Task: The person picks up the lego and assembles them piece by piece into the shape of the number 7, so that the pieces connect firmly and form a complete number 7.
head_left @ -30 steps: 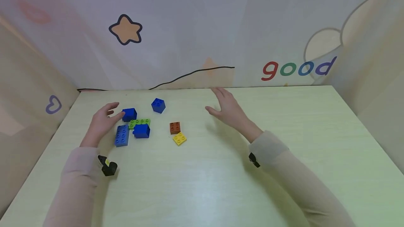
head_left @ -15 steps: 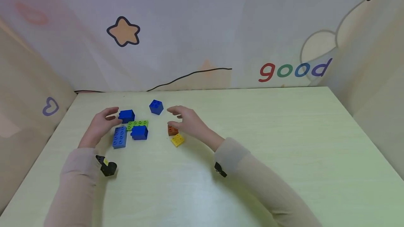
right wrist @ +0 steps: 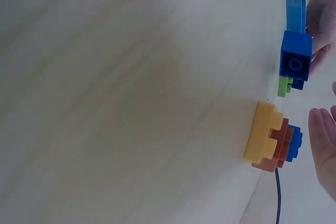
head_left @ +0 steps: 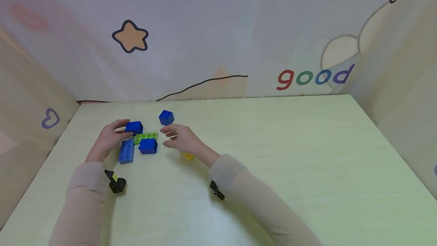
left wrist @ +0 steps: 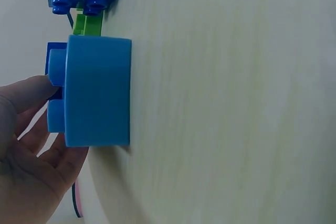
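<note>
Thumb and fingers of my left hand (head_left: 108,138) pinch a dark blue brick (head_left: 135,127) at the left of the table. In front of it lie a green brick (head_left: 150,136), a second dark blue brick (head_left: 148,146) on its side, and a lighter blue brick (head_left: 126,151), which covers most of the pinched one in the left wrist view. My right hand (head_left: 182,139) hovers with loosely bent fingers and nothing in them, just right of the green brick. Below its wrist a yellow brick (head_left: 188,156) peeks out. The brown brick (right wrist: 264,165) shows only in the right wrist view.
Another dark blue brick (head_left: 166,117) stands alone farther back, beyond the right hand's fingertips. A printed cloth (head_left: 191,41) hangs along the table's back edge, with more cloth at both sides. The pale table (head_left: 290,143) stretches away to the right.
My right hand has swept left from the table's middle, over the brown and yellow bricks, to near the green one. The left thumb and fingers have closed in around the dark blue brick.
</note>
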`<control>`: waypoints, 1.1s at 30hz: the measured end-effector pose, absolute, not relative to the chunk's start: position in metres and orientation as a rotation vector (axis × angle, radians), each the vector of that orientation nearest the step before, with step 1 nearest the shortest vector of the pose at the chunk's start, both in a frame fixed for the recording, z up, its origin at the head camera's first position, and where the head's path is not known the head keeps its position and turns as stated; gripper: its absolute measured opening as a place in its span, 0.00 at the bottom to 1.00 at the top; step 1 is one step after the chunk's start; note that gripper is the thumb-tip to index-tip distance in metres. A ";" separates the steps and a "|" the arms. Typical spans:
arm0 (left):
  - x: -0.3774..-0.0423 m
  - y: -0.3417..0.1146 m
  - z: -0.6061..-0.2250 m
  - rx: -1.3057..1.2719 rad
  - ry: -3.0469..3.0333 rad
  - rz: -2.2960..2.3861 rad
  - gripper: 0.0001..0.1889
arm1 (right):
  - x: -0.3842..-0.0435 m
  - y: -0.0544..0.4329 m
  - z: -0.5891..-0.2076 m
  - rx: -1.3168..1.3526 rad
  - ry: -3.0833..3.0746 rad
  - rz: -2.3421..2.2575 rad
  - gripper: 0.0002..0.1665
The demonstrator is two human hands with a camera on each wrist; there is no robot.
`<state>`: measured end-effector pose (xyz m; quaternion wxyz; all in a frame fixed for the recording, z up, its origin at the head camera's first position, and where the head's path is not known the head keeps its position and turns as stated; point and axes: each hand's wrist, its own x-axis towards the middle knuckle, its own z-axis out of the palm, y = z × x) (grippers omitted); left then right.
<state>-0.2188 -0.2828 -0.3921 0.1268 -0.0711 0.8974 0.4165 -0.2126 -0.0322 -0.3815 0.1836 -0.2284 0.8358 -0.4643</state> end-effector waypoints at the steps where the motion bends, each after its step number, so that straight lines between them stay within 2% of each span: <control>1: -0.219 -0.283 -0.392 -0.208 2.617 1.205 0.35 | -0.213 -0.034 -0.383 -0.658 2.348 -1.298 0.26; 11: -0.215 -0.287 -0.394 -0.209 2.635 1.196 0.35 | -0.214 -0.047 -0.387 -0.944 2.354 -0.965 0.30; 16: -0.215 -0.289 -0.396 -0.216 2.634 1.192 0.36 | -0.212 -0.052 -0.387 -1.007 2.383 -0.825 0.32; 22: -0.217 -0.292 -0.398 -0.225 2.633 1.185 0.36 | -0.210 -0.056 -0.388 -1.042 2.402 -0.698 0.33; 33: -0.215 -0.292 -0.397 -0.222 2.630 1.203 0.36 | -0.206 -0.060 -0.386 -0.905 2.609 -0.655 0.24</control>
